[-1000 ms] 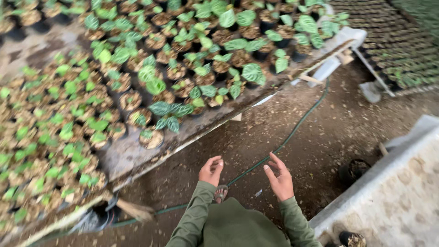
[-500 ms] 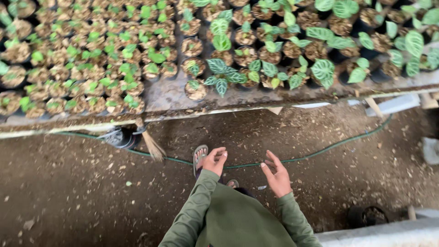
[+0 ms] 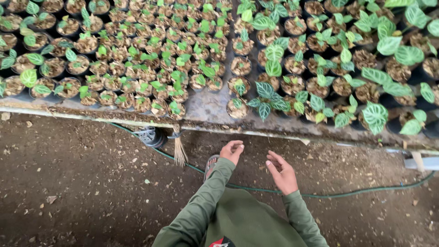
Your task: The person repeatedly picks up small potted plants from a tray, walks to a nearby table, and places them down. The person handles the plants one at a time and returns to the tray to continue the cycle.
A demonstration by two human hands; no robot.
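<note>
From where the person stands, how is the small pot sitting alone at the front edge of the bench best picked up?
Grip the small pot around its round rim and side wall, coming from above and the near side. That side is open bench edge, its seedling is short, and the left hand is empty just below it. Leafy plants crowd its right.

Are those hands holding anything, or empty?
Empty. The left hand has loosely curled fingers, the right hand is open; both hover above the green hose.

Plant nursery, growing area. Low bench [image 3: 201, 112] packed with rows of small black pots [image 3: 238, 107], each with a seedling in coarse husk; veined green leaves [image 3: 375, 114] to the right. Bare dirt floor [image 3: 82, 183] below, green hose [image 3: 347, 194] across it.
</note>
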